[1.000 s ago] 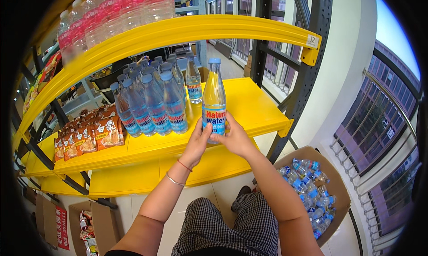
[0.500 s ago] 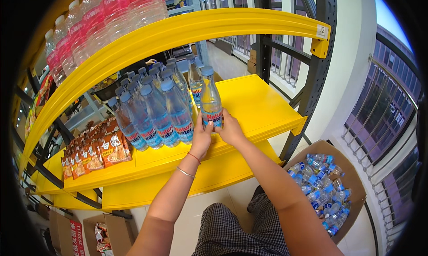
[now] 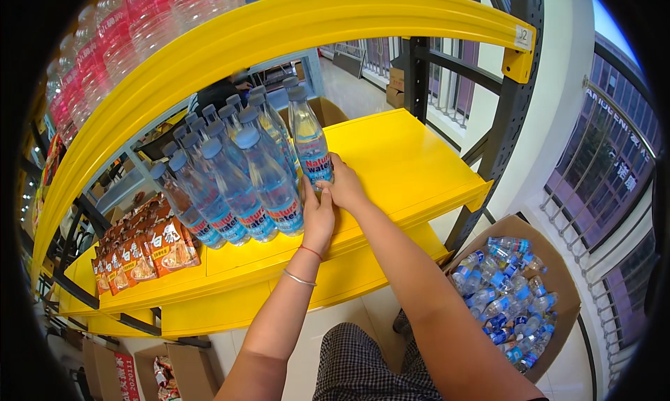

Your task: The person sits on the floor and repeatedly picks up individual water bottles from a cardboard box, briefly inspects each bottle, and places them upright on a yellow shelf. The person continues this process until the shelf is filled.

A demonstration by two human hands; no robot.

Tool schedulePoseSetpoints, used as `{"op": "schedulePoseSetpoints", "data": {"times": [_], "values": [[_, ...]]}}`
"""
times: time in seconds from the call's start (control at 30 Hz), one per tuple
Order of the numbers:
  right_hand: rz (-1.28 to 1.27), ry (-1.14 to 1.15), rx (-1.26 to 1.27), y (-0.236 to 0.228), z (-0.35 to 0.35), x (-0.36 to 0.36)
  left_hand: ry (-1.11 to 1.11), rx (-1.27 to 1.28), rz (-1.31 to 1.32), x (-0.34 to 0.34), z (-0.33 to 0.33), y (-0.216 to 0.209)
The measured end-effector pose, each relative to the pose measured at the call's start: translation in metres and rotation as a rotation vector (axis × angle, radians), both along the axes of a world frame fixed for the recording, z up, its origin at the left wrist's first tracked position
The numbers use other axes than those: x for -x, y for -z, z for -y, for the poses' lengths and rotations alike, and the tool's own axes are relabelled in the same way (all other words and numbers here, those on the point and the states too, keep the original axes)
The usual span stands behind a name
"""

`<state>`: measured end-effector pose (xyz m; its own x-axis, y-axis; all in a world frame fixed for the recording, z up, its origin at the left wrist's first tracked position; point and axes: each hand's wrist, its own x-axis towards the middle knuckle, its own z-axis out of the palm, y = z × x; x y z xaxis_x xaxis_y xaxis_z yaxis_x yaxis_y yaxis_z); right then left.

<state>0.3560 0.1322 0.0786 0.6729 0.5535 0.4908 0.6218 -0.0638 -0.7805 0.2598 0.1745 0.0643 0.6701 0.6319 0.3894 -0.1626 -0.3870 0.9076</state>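
Note:
A clear, blue-capped water bottle (image 3: 307, 130) stands nearly upright over the yellow shelf (image 3: 391, 164), at the right side of a block of matching bottles (image 3: 244, 177). Around its lower part my right hand (image 3: 346, 184) is closed from the right. My left hand (image 3: 318, 216) is closed against the bottle's base from the near left, its fingers partly hidden. Whether the base touches the shelf cannot be made out. Just behind the held bottle, the cap of another bottle (image 3: 290, 83) shows.
Orange-brown noodle packets (image 3: 171, 246) sit left of the bottles. A curved-looking yellow beam (image 3: 293, 24) crosses above, with pink-labelled bottles (image 3: 146, 10) over it. A dark upright post (image 3: 513, 115) stands right. Below are a carton (image 3: 569, 282) of plastic bottles and a carton (image 3: 188, 373) of packets.
Both hands have moved the bottle farther back and slightly left, to the side of the bottle block. The view has shifted a little.

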Motion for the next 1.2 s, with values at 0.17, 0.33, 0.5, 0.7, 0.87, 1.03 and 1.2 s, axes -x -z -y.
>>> {"op": "schedulePoseSetpoints", "data": {"times": [0.17,0.33,0.5,0.7,0.87,1.03,1.2], "values": [[-0.179,-0.09,-0.149,0.002,-0.005,0.002,0.016,0.076,0.01,-0.002,0.0,0.005],[-0.059,-0.034,-0.111,0.012,-0.011,-0.004,0.032,0.125,-0.001,0.0,0.006,-0.003],[0.03,0.033,-0.031,0.012,-0.011,-0.002,0.011,0.11,-0.054,-0.001,0.009,-0.005],[-0.041,-0.016,-0.019,0.004,-0.007,0.0,0.023,0.112,-0.042,0.0,0.014,-0.012],[-0.004,-0.036,-0.09,0.016,-0.012,-0.009,0.01,0.091,-0.055,0.0,0.016,-0.014],[0.02,-0.024,-0.093,0.025,-0.016,-0.015,-0.016,0.014,-0.086,-0.001,0.016,-0.011],[0.167,0.104,-0.077,0.026,-0.016,-0.01,-0.078,-0.118,-0.113,-0.002,0.015,-0.007]]}}
